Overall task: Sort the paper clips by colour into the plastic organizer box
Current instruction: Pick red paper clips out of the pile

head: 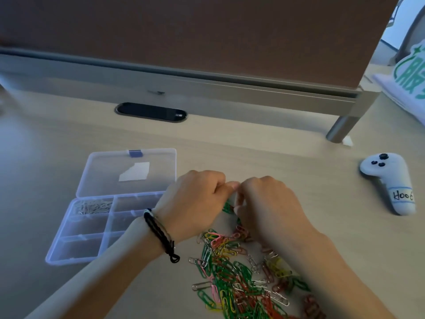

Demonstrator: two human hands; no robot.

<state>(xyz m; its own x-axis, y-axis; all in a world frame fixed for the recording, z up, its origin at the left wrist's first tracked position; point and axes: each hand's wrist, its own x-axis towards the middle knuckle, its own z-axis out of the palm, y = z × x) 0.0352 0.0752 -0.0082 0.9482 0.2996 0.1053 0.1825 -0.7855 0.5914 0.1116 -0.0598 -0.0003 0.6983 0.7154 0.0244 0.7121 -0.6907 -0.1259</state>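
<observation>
The heap of mixed paper clips (248, 272) lies loose on the desk (264, 148) at about 5 o'clock: green, red, yellow, pink and silver ones tangled together, too many and too overlapped to count. At the heap's 12 o'clock edge both hands meet. The left hand (195, 201) and the right hand (269, 203) have their fingers curled in, pinching a small bunch of green clips (227, 207) between them; how many is hidden by the fingers.

At 9 o'clock from the hands sits one clear plastic organizer box (76, 249), its lid (128, 171) open and lying flat behind it. Six compartments show; the far-left one holds silver clips (94, 207), the others look empty. The left wrist, wearing a black cord bracelet (158, 233), covers the box's near-right corner.

One white controller (388, 180) with a handwritten label lies at 3 o'clock, well apart. A black oval cable port (150, 112) sits at 12 o'clock, below a brown divider panel (184, 31).
</observation>
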